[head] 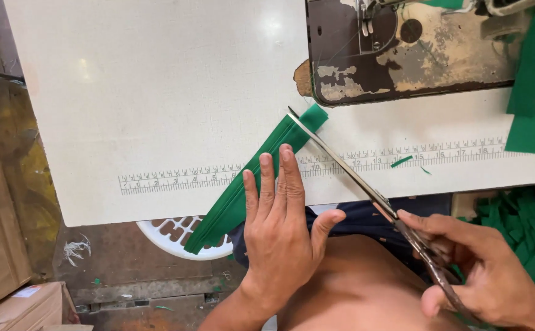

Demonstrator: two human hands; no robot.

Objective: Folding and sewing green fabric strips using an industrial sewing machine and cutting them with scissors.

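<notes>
Scissors (pixel 365 184) in right hand (pixel 482 270), fingers wrapped round the handles, blades laid across the top end of the green fabric strip (pixel 252 181). Left hand (pixel 280 227) flat on the strip, fingers together, pressing it to the white table (pixel 157 92) over the printed ruler (pixel 188 178). Strip's lower end hangs off the table edge above a white basket (pixel 169 236). Sewing machine base (pixel 402 49) behind.

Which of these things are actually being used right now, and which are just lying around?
In use:
left hand, pressing flat on the folded green strip
right hand, holding the scissors at the strip's end
white table

Lying about:
small green offcut
sewing machine base
white plastic basket
green fabric pile
</notes>
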